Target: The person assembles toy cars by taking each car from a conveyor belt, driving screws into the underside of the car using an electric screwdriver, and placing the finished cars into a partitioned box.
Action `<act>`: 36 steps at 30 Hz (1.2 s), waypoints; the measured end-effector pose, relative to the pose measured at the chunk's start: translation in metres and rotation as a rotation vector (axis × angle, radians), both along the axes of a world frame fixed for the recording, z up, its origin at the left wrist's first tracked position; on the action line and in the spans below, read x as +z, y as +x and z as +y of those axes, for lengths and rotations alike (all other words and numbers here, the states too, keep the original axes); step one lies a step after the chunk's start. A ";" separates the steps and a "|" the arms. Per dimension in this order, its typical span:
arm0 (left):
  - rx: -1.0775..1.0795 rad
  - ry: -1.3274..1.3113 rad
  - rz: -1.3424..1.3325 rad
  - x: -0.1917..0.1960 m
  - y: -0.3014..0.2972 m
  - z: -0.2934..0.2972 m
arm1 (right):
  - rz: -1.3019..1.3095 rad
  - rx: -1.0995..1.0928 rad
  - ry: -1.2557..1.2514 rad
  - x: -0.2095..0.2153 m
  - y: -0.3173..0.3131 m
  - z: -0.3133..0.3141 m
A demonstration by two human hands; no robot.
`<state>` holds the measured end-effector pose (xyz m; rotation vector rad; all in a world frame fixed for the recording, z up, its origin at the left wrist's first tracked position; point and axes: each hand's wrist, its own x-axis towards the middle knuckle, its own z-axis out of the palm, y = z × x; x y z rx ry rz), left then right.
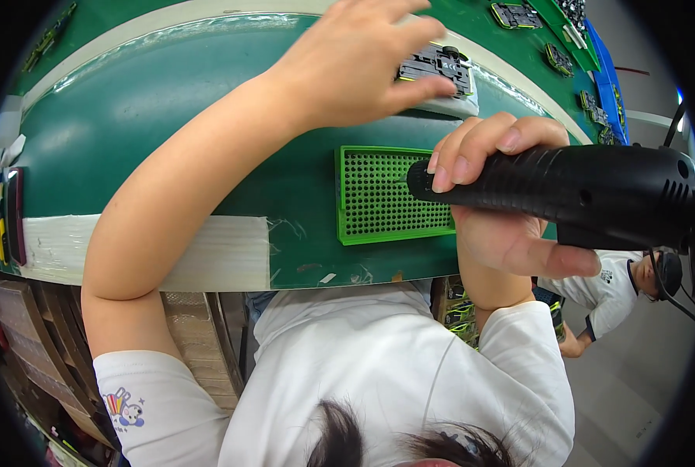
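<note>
My right hand (pixel 503 191) is wrapped round a black electric screwdriver (pixel 573 187), which lies nearly level. Its tip points left over a green tray with a grid of small holes (pixel 386 233); whether the bit touches the tray I cannot tell. My left hand (pixel 363 66) is farther off with fingers spread, its thumb overlapping a black chassis with yellow-green edges (pixel 441 70), like the underside of a toy car. The chassis rests on a white block (pixel 463 105); whether my thumb presses on it is unclear.
More chassis pieces (pixel 516 15) lie along the far right of the green table (pixel 145 93), near a blue bin edge (pixel 606 70). A dark-red-edged case (pixel 14 218) stands at the left. Cardboard dividers (pixel 196 335) sit below the near edge. Another person (pixel 604 276) is at the right.
</note>
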<state>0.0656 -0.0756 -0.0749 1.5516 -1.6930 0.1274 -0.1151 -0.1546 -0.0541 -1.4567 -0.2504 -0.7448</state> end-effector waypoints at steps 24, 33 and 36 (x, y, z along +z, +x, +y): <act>0.021 0.064 0.352 -0.041 0.030 0.018 | -0.092 0.283 -0.157 0.077 0.061 -0.065; -0.005 0.168 0.433 -0.044 0.032 0.017 | -0.081 0.341 -0.201 0.050 0.113 -0.067; -0.029 0.144 0.436 -0.041 0.032 0.011 | -0.051 0.330 -0.209 0.054 0.114 -0.067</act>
